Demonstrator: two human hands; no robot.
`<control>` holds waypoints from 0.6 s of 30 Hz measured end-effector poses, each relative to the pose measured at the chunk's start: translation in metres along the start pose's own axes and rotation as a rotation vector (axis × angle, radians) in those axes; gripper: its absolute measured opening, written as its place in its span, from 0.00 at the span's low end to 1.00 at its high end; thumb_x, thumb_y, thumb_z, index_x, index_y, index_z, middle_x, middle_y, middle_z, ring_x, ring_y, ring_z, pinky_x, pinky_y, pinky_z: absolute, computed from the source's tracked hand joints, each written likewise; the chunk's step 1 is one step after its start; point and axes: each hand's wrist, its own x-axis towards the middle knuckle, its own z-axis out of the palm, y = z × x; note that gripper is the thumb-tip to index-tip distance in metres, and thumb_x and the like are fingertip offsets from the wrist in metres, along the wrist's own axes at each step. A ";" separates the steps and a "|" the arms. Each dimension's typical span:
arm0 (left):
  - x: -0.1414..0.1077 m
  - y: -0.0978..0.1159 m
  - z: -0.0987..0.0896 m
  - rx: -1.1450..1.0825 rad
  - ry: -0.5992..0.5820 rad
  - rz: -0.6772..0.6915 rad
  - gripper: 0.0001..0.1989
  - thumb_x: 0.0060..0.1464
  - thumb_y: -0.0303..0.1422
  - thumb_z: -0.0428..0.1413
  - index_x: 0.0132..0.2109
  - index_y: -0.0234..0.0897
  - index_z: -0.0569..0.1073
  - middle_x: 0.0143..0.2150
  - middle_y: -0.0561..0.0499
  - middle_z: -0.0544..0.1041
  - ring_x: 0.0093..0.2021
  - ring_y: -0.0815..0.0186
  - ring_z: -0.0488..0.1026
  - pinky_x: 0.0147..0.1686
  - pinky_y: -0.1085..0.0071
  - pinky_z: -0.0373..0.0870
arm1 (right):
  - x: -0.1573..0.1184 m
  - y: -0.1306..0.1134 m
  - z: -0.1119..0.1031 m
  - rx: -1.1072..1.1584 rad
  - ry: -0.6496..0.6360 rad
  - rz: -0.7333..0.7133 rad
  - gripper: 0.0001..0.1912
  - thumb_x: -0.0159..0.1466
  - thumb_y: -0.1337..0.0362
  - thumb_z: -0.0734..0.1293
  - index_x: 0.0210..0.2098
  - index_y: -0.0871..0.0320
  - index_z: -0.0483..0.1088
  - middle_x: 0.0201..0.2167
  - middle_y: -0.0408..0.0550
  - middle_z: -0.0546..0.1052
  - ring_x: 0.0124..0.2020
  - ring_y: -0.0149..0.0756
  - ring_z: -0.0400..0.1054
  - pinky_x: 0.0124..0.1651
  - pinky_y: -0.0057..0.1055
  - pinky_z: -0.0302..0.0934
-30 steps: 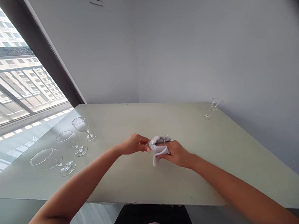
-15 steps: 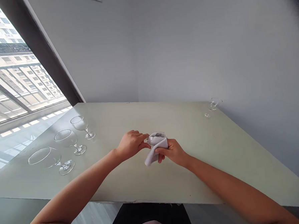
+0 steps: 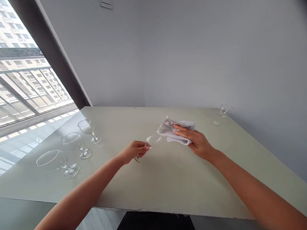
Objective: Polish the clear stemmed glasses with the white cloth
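Note:
My left hand (image 3: 137,151) pinches the stem of a clear wine glass (image 3: 153,140), which is tilted on its side with the bowl pointing right and the foot partly behind my fingers. Its bowl is faint against the table. In my right hand (image 3: 196,140) is a white cloth (image 3: 172,129), spread out and partly folded over the fingers. The cloth's left corner is right by the rim of the bowl; whether they touch I cannot tell.
Three stemmed glasses stand in a row at the left: a near one (image 3: 51,161), a middle one (image 3: 74,142) and a far one (image 3: 86,127). Another glass (image 3: 224,111) stands at the far right corner of the pale table (image 3: 152,187). Walls rise behind; a window is at left.
My right hand has drawn the cloth off the glass, up and to the right, and the cloth has opened out. My left hand has shifted slightly and now holds the glass by its stem.

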 end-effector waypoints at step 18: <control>-0.003 0.014 0.035 0.729 0.587 0.515 0.07 0.55 0.37 0.49 0.38 0.39 0.67 0.25 0.53 0.69 0.25 0.70 0.64 0.27 0.75 0.58 | 0.070 -0.022 0.058 1.430 0.049 0.976 0.13 0.50 0.55 0.65 0.19 0.59 0.65 0.18 0.42 0.68 0.23 0.31 0.62 0.28 0.30 0.57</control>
